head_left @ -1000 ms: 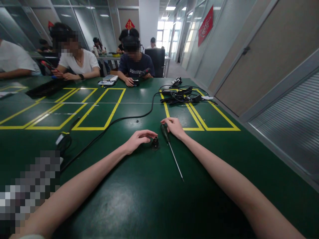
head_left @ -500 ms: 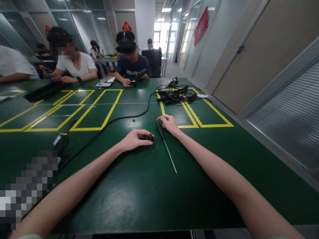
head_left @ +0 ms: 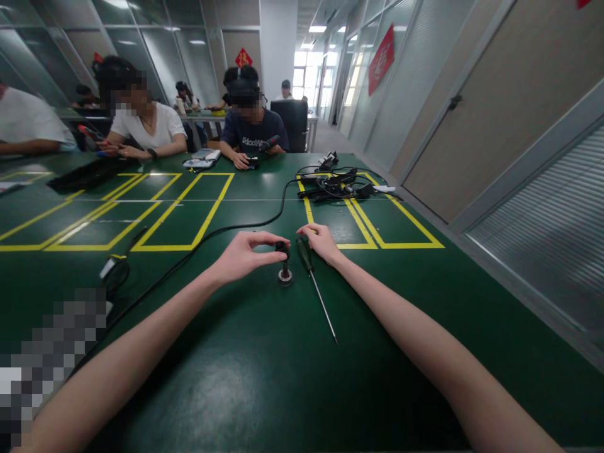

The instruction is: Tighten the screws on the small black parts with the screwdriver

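My left hand point(head_left: 243, 257) pinches a small dark cylindrical cap point(head_left: 282, 248) between thumb and fingers, a little above the table. Directly below it a small round metal-rimmed base with a dark upright post point(head_left: 285, 275) stands on the green tabletop. Whether cap and post touch is hard to tell. To the right lies a screwdriver point(head_left: 304, 254), its dark handle away from me and its thin shaft pointing back. Beside that handle rests my right hand point(head_left: 323, 244), its fingers loosely bent and apart, with nothing visible in them.
A tangle of black cables and adapters point(head_left: 337, 184) lies at the far right. One black cable point(head_left: 226, 226) runs across the green table point(head_left: 377, 296) to the left. Yellow tape point(head_left: 214, 207) marks rectangles. Across the table a person in a dark shirt point(head_left: 257, 132) handles a small device.
My left hand has risen with the dark cap, uncovering the round base and post below. My right hand stays by the screwdriver handle. The view has tipped slightly.
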`<state>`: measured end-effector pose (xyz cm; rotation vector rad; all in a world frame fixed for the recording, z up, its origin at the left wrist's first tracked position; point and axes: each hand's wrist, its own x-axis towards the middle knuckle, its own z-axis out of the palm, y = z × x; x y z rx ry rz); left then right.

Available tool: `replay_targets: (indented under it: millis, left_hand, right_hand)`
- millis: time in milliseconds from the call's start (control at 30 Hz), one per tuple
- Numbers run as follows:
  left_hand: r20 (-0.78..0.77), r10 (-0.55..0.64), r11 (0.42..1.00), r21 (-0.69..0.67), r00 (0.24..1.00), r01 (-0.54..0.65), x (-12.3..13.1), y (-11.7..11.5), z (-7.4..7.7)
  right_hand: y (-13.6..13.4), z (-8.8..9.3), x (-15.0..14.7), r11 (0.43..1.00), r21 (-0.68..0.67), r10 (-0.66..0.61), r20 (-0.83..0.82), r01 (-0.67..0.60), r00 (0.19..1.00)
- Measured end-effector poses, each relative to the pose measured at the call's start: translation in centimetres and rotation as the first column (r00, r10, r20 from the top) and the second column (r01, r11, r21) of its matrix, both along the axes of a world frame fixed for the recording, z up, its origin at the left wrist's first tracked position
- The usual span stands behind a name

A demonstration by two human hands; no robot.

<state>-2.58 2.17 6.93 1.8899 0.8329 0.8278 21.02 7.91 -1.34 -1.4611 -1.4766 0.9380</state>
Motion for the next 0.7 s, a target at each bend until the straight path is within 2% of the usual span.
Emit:
replay_targets:
  millis: [100,200,333,467,600,700]
  left_hand:
    - [-0.010,0.002,1.000,-0.025,1.000,-0.002,-1.5,1.1,0.7]
    - [-0.050,-0.021,0.998,-0.054,0.999,0.018,-3.0,2.5,0.3]
    - [-0.094,-0.089,0.986,-0.149,0.992,0.074,-4.1,3.8,-1.9]
    - [-0.095,-0.166,0.954,-0.266,0.982,0.135,-3.7,3.8,-4.5]
    - [-0.188,-0.215,0.967,-0.180,0.959,0.181,-3.0,3.4,-5.6]
    - [-0.264,-0.266,0.962,-0.142,0.927,0.235,-3.4,3.6,-5.0]
  right_hand:
    - [0.0,-0.2,0.1,1.000,-0.003,0.003,-0.003,-0.003,1.000]
    - [0.1,-0.3,0.2,1.000,-0.004,0.013,-0.012,-0.013,1.000]
    - [0.2,-0.4,0.2,1.000,-0.002,0.022,-0.019,-0.022,1.000]
    - [0.2,-0.5,0.2,1.000,-0.004,0.016,-0.022,-0.016,1.000]
    - [0.4,-0.7,0.3,1.000,-0.014,0.020,-0.029,-0.020,0.999]
    - [0.6,-0.9,0.4,1.000,-0.020,0.024,-0.033,-0.024,0.999]
